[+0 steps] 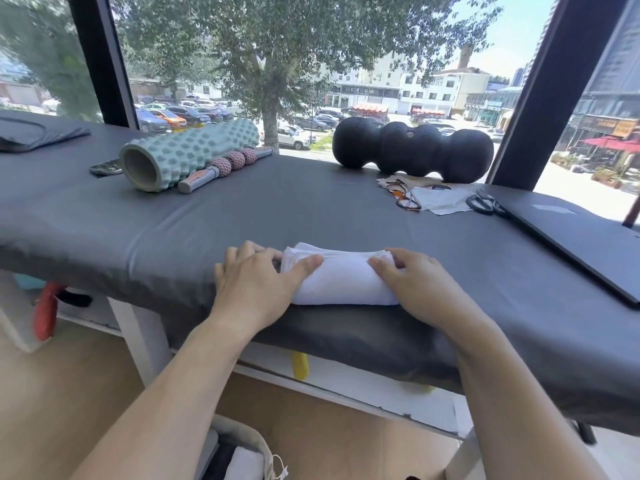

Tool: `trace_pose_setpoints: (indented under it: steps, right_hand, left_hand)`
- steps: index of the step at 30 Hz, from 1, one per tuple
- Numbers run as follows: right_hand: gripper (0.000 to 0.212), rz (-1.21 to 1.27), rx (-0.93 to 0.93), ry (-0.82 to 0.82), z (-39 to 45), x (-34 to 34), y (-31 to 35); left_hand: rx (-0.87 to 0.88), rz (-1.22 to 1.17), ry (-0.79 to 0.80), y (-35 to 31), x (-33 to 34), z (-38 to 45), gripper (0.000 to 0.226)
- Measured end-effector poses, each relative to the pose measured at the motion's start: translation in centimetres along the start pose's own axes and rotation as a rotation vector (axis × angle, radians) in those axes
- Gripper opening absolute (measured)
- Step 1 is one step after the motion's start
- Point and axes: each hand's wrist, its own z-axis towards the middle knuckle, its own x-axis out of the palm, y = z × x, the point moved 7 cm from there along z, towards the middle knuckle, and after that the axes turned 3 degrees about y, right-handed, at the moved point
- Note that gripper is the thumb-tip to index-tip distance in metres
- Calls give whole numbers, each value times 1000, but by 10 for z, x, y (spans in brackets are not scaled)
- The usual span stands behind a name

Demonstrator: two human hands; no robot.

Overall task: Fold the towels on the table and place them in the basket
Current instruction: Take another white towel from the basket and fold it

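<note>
Towel (341, 280): white, folded into a thick oblong, lay flat at the near edge of my grey-covered table (242, 209). Basket (242, 441): pale fabric rim, on the floor below, held another white towel (246, 464).

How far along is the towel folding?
One white towel already lies in the basket on the floor. The left hand and right hand grip the ends of a folded white towel on the table; it still needs basketing.

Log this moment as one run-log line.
stage: folding | left hand: grips folded white towel | right hand: grips towel | towel on grey table | basket: below
</note>
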Motion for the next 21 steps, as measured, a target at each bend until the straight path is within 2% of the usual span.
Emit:
trace_pose_setpoints:
  steps: [2,4,6,9,12,16,17,21]
  right_hand:
    - [35,178,-15,1,-6,-4,1]
    - [31,481,-63,-10,-15,-7,1]
    - [40,736,-143,2,-25,-8,1]
    - [58,1009,-247,101,-39,-4,12]
    - [72,1030,-282,211,-45,3,26]
    - [75,888,-274,336,-54,23,49]
    - [74,867,-271,328,-56,26,54]
    - [65,905,-263,284,-57,35,65]
  left_hand:
    - [44,-102,3,0,3,-4,56]
    - [79,-354,17,0,3,-14,45]
    - [138,-613,78,0,4,-24,39]
    - [238,-936,163,3,1,-35,48]
    - [244,-1196,206,10,-1,-39,63]
    - [177,-1221,122,17,-7,-44,81]
    - [163,-1233,111,20,-9,-45,78]
    - [120,-1300,71,31,-16,-46,42]
